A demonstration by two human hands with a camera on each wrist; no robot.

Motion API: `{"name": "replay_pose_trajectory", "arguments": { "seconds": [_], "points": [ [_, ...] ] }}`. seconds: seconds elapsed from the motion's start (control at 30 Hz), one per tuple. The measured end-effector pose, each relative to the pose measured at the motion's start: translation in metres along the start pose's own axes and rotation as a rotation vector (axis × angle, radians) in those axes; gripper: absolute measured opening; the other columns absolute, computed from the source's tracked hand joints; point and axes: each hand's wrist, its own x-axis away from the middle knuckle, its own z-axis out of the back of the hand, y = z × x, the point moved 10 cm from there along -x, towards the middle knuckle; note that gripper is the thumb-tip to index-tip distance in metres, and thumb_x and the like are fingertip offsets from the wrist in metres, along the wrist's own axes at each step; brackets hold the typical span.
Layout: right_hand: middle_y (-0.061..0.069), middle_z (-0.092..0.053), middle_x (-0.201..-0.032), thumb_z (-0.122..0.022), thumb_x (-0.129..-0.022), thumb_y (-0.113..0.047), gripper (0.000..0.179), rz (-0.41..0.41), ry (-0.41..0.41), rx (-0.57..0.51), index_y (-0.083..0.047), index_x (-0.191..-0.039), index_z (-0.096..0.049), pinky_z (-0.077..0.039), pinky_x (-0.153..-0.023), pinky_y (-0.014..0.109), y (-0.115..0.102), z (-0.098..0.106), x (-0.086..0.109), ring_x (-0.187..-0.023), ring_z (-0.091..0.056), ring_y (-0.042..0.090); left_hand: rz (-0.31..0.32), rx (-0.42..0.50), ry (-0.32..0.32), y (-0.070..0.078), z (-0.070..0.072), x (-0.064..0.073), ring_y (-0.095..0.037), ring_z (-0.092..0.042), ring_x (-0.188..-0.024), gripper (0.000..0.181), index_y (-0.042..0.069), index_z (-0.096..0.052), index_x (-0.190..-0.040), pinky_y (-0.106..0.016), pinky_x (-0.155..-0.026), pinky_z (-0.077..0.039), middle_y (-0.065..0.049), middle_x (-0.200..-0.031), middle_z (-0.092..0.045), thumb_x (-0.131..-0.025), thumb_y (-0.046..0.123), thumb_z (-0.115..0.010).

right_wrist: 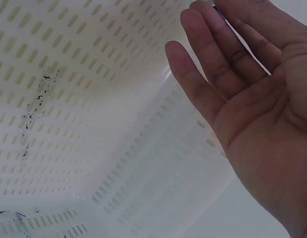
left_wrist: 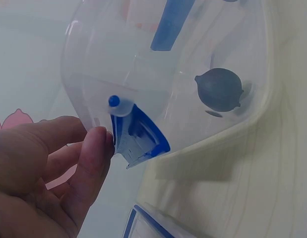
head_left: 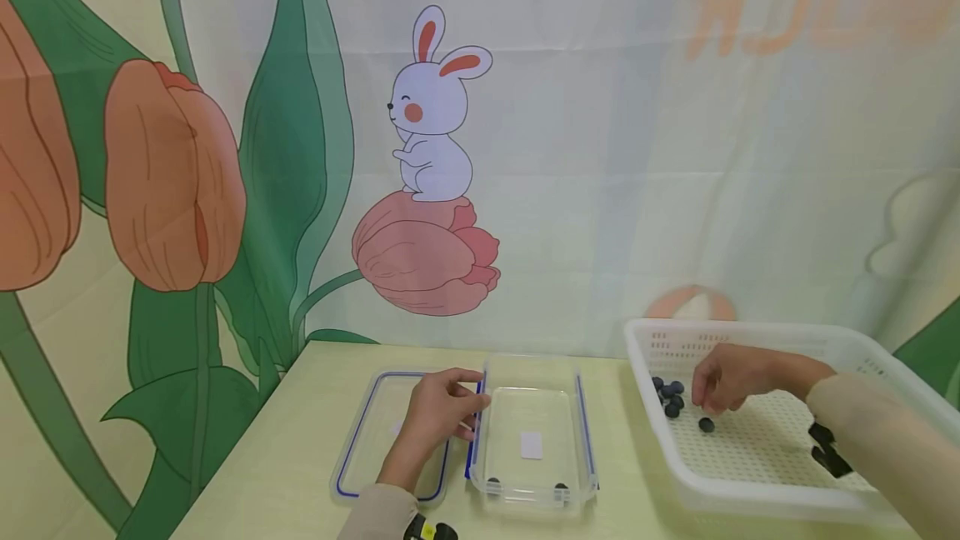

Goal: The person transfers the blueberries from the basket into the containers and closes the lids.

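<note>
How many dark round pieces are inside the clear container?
2 in the clear container: left piece toward its near left corner, right piece toward its near right corner; none seems hidden.

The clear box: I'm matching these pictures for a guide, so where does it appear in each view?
Head: lower middle, slightly right of centre; the clear box stands between the blue-edged lid and the white basket.
Left wrist: large, across the top and centre, cut off by the top edge.
Right wrist: not in it; basket and right hand show instead.
Landmark shared by head and left wrist: the left hand touching the box's side.
</note>
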Motion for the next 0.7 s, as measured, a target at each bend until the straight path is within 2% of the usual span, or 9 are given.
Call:
{"name": "replay_pose_trajectory", "arguments": {
  "seconds": [0.2,0.5,0.6,0.7],
  "points": [
    [0.002,-0.069,-0.085,-0.083,-0.084,0.003,0.013,-0.054,-0.012,0.038,-0.004,-0.093,-0.077,-0.056,-0.068,0.035,0.004,-0.008,-0.003,-0.078,-0.059,0.018,0.007,0.008,0.0,0.0,0.001,-0.001,-0.017,-0.068,-0.062,0.04,0.002,-0.072,-0.132,-0.033,-0.054,-0.064,-0.007,-0.084,-0.069,-0.093,0.005,-0.082],
    [0.002,-0.071,-0.084,-0.084,-0.083,0.004,0.011,-0.049,-0.026,0.036,-0.002,-0.091,-0.078,-0.055,-0.068,0.034,0.007,-0.012,-0.005,-0.076,-0.058,0.017,0.0,0.005,-0.005,0.001,0.0,0.0,-0.018,-0.069,-0.062,0.04,0.001,-0.072,-0.132,-0.033,-0.054,-0.064,-0.008,-0.084,-0.069,-0.093,0.004,-0.081],
    [0.002,-0.07,-0.082,-0.084,-0.084,0.003,0.011,-0.028,-0.026,0.028,-0.001,-0.092,-0.078,-0.054,-0.068,0.034,0.005,-0.011,-0.004,-0.074,-0.057,0.017,0.006,0.001,-0.004,0.001,0.001,0.0,-0.018,-0.068,-0.062,0.04,0.001,-0.072,-0.132,-0.033,-0.054,-0.064,-0.008,-0.084,-0.069,-0.093,0.004,-0.082],
    [0.001,-0.07,-0.082,-0.083,-0.085,0.001,0.009,0.039,-0.017,0.024,-0.002,-0.093,-0.078,-0.054,-0.067,0.032,-0.003,-0.009,-0.002,-0.073,-0.058,0.016,0.014,-0.002,-0.002,0.002,0.001,0.001,-0.018,-0.068,-0.062,0.04,0.001,-0.072,-0.131,-0.033,-0.054,-0.063,-0.008,-0.084,-0.069,-0.093,0.004,-0.082]
  ]
}}
